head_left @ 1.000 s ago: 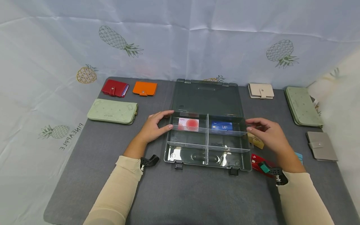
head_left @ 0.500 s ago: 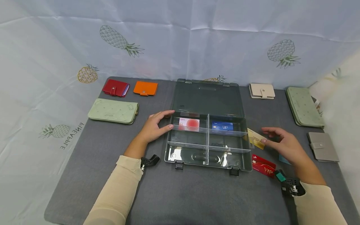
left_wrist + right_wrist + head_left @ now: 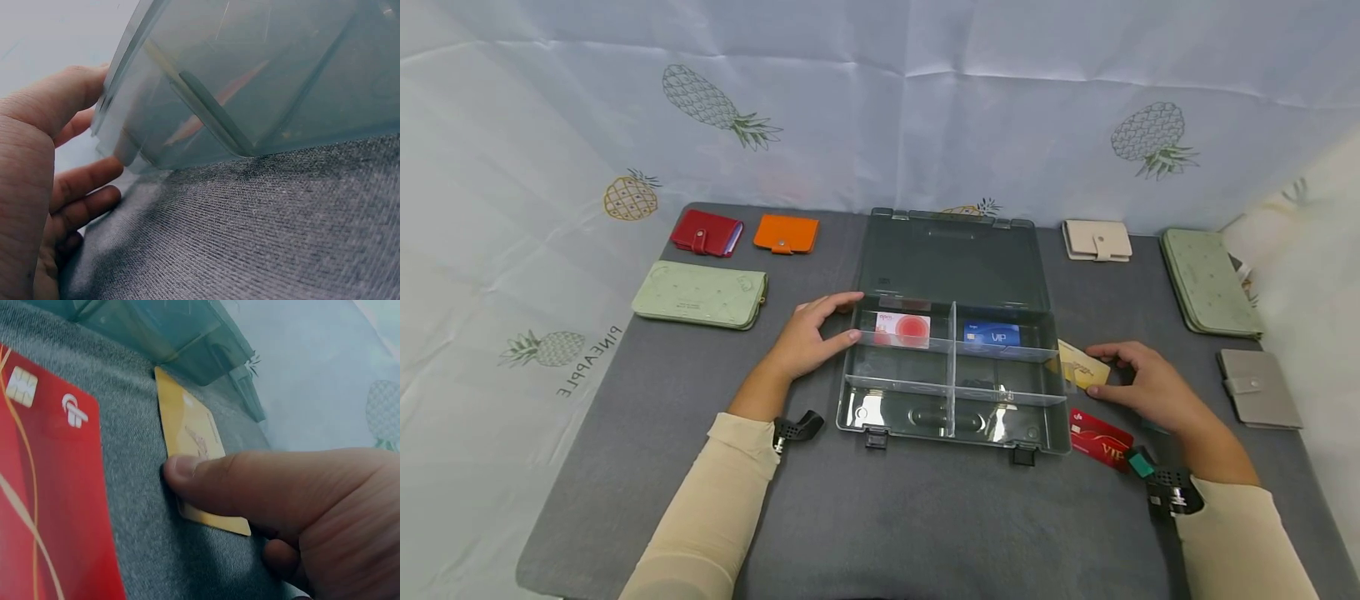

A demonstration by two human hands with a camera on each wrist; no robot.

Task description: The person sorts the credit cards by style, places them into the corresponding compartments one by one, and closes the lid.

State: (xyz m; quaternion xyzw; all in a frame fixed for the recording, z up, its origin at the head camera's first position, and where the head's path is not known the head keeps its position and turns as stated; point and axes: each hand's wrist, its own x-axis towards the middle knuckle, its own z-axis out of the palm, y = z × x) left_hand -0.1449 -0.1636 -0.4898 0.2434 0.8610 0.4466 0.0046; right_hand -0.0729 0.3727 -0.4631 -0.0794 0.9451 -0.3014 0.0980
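The grey see-through divider box (image 3: 1028,448) stands with its lid up. In its back row lie a pink-and-white card (image 3: 902,329) and a blue VIP card (image 3: 992,333). My left hand (image 3: 805,342) rests at the box's left side, thumb and fingers spread along the wall. Outside the right wall lies a gold card (image 3: 1078,364), one corner close to the box. My right hand (image 3: 1150,385) pinches it by its edges, the thumb (image 3: 194,478) across its near part; the other fingertips are mostly hidden. A red VIP card (image 3: 1101,439) lies nearer me.
At the back left are a red wallet (image 3: 703,233), an orange wallet (image 3: 786,233) and a long green wallet (image 3: 698,293). To the right are a cream wallet (image 3: 1096,241), a green wallet (image 3: 1208,282) and a taupe wallet (image 3: 1258,387).
My right hand has come away from the box's right wall, moved right, then slightly left onto the gold card. The red card is uncovered. My left hand stays in place.
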